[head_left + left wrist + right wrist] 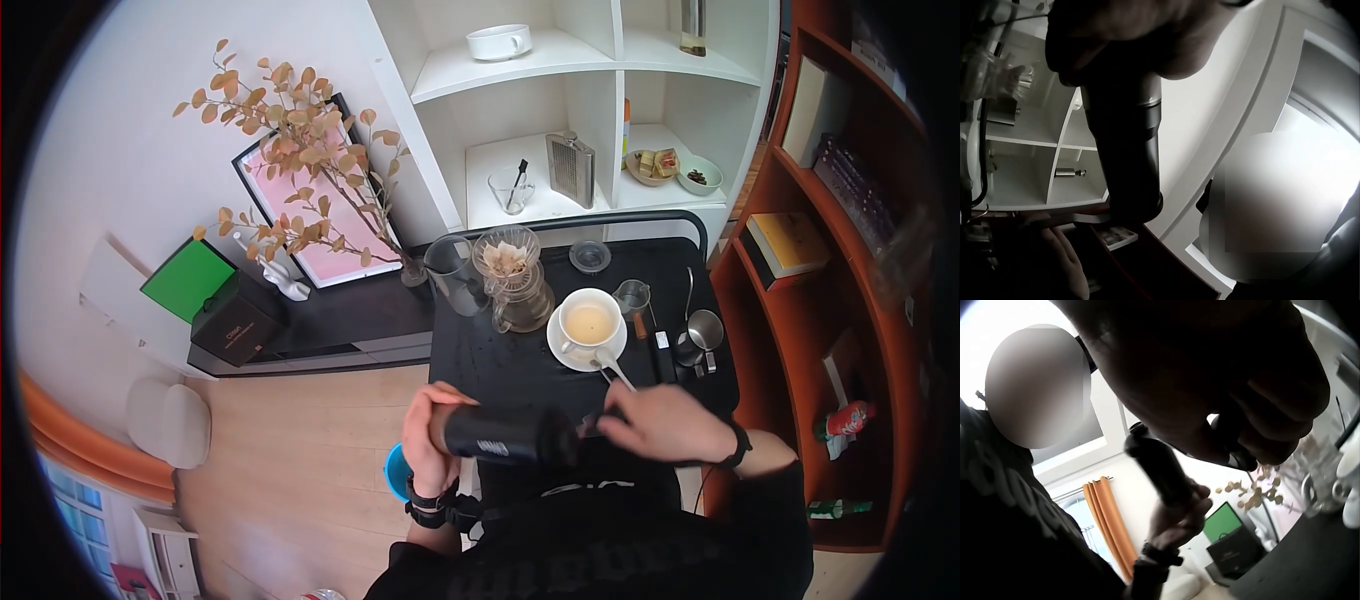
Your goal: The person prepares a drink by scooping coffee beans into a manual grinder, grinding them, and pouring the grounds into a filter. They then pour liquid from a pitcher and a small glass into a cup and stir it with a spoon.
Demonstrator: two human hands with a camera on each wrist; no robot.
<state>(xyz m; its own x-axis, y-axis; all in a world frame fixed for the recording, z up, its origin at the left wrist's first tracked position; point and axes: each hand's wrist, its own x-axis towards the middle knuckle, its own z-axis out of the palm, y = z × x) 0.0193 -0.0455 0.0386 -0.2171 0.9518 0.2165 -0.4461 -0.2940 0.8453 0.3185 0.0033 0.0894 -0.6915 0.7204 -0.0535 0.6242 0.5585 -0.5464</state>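
Grinder [512, 435] firm in left hand [430, 438], crank [592, 424] in curled right hand [672, 425], near table edge [434, 350], clear of cup [589, 322].

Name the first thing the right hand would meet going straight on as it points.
The right hand would likely meet the black grinder in the left hand, though depth is hard to judge.

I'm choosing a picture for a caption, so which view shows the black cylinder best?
The head view: the black cylinder lies side-on, lettering visible. The left wrist view shows it close but dark; the right wrist view, smaller, in the left hand.
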